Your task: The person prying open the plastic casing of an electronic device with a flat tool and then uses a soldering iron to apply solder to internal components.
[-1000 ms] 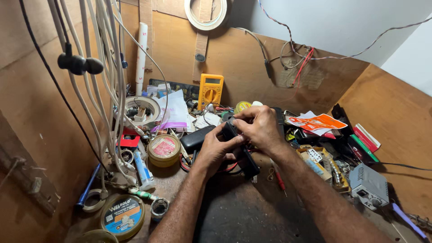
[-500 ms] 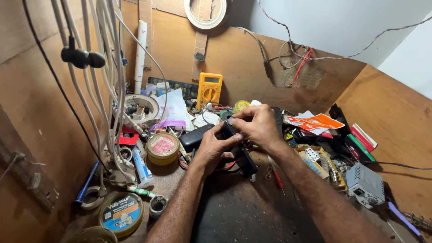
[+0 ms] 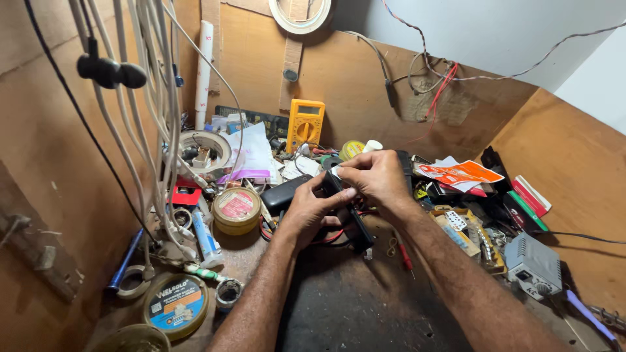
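Both my hands meet over the middle of a cluttered workbench. My left hand [image 3: 312,210] grips a long black device [image 3: 358,234] from the left side, thumb on top. My right hand [image 3: 373,177] pinches the upper end of the same black device with its fingertips. Red wires [image 3: 331,238] run under the device. The lower end of the device points down toward the dark mat [image 3: 355,306]. What the fingertips press on is hidden.
A yellow multimeter [image 3: 305,124] leans on the back board. Round tins [image 3: 236,210] and a tape roll [image 3: 175,304] lie at left under hanging white cables [image 3: 160,98]. An orange leaflet [image 3: 460,173], boxes and a small grey unit [image 3: 533,264] crowd the right.
My hands and the black device stay in nearly the same place; the fingers of my right hand shift slightly on its upper end. The view has tilted a little.
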